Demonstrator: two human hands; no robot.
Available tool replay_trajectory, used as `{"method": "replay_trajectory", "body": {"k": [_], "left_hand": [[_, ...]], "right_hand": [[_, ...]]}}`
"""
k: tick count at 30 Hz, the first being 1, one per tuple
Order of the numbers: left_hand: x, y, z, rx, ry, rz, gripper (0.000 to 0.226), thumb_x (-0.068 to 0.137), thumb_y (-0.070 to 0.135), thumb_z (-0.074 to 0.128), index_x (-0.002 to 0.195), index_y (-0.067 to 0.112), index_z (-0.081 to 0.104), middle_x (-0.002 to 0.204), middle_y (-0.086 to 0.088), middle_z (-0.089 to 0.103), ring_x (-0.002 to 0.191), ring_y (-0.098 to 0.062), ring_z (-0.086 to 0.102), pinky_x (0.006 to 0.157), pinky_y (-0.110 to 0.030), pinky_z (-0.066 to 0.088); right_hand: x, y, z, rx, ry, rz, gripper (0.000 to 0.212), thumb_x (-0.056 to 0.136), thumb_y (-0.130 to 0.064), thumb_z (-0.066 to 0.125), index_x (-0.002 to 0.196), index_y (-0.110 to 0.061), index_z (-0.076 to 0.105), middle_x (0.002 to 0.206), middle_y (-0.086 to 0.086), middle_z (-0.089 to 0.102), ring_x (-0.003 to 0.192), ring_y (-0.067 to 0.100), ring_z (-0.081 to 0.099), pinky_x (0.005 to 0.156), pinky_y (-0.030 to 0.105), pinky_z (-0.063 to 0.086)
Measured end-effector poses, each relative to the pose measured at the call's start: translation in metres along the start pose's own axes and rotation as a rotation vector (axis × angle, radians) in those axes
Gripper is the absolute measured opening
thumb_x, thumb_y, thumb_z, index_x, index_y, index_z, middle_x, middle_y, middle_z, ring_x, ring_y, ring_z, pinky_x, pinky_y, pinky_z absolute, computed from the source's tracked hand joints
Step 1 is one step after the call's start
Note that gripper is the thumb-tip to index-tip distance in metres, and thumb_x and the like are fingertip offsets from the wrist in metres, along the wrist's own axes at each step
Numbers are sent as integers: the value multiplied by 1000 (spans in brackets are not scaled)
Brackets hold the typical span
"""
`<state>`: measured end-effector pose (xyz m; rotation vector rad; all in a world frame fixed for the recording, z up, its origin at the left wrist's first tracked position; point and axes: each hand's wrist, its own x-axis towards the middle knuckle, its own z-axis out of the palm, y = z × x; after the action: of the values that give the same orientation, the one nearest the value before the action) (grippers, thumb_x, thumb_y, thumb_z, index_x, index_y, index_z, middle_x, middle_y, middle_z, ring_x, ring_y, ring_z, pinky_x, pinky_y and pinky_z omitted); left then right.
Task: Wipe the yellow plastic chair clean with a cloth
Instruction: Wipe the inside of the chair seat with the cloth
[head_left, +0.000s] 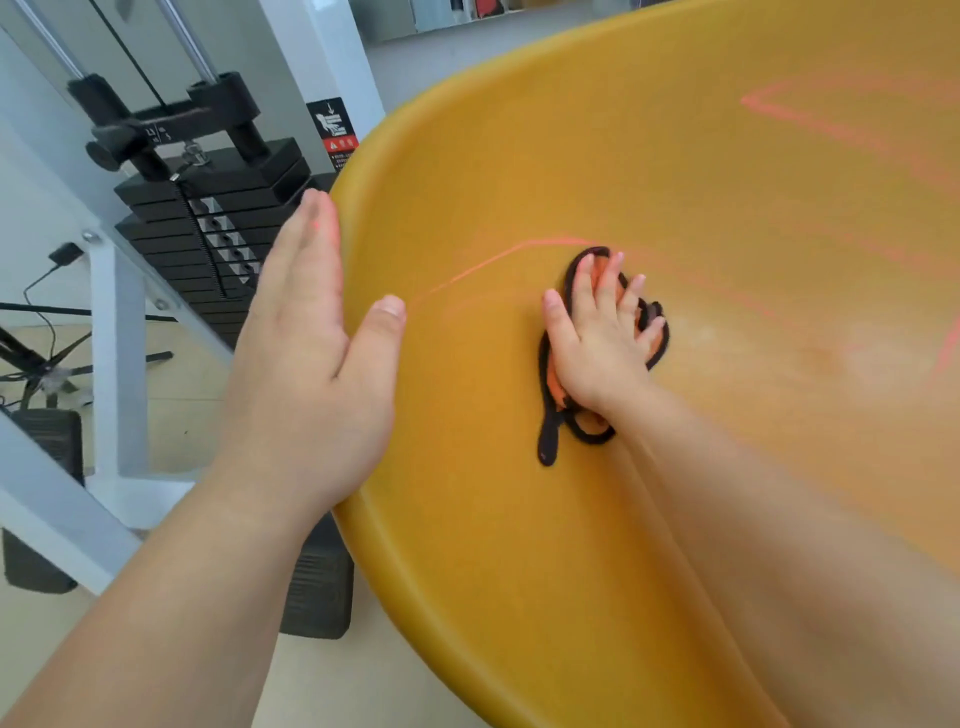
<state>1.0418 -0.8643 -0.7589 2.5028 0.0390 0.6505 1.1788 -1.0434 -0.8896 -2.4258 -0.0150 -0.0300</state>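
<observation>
The yellow plastic chair (675, 208) fills the view from 12 o'clock round to 5 o'clock, its curved seat shell tilted and seen from close above. Its rounded rim runs from the upper middle down the centre to the bottom edge.

The left hand (311, 374) sits on that rim at about 9 o'clock of the seat. Its fingers (306, 249) are straight and held together, lying along the outside of the rim and pointing towards 12 o'clock. The thumb (382, 332) rests on the inner face of the shell, so the rim lies between thumb and palm. The hand braces the edge without curling round it.

The right hand (597, 348) lies near the middle of the seat, palm down. Its fingers (587, 275) are spread and nearly straight, pointing towards 12 o'clock, and press the cloth (555, 387) flat against the plastic. The cloth is orange with a black border, bunched under the palm, with a black loop trailing out towards 7 o'clock of the hand. The right forearm reaches in from 5 o'clock.

Thin red light lines (493, 262) cross the seat surface.

At 9 to 11 o'clock, behind the chair, stands a black weight stack (208, 228) in a white frame (117, 338), with a warning label (335, 130) on the upright. A black cable (41, 312) hangs at the far left above the pale floor (171, 405).
</observation>
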Motion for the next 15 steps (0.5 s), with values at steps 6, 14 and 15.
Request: {"method": "replay_trajectory", "body": {"k": [6,14,15], "left_hand": [[2,-3,2,-20,13,28,74,91,37,42,159,25,14,164,17,13,141,16,5,108,2,0],[-3,-3,1,-254,35,-41,65,93,40,39,156,36,23,158,31,21,139,22,14,118,-14,13],[-5,-2,0,-301,45,-53,63,93,40,38,155,37,26,157,32,24,138,21,17,120,-20,16]], "right_hand": [[-80,-98,1,320,-43,-616,70,97,-62,6,160,-35,-5,169,-13,-13,155,13,-20,125,48,-9],[-8,-5,5,-45,67,-285,73,95,-65,7,160,-35,-6,169,-5,-16,156,23,-15,123,61,-1],[13,-2,0,-45,116,-165,70,99,-63,9,161,-34,-5,169,-2,-17,156,26,-15,122,63,-2]]}}
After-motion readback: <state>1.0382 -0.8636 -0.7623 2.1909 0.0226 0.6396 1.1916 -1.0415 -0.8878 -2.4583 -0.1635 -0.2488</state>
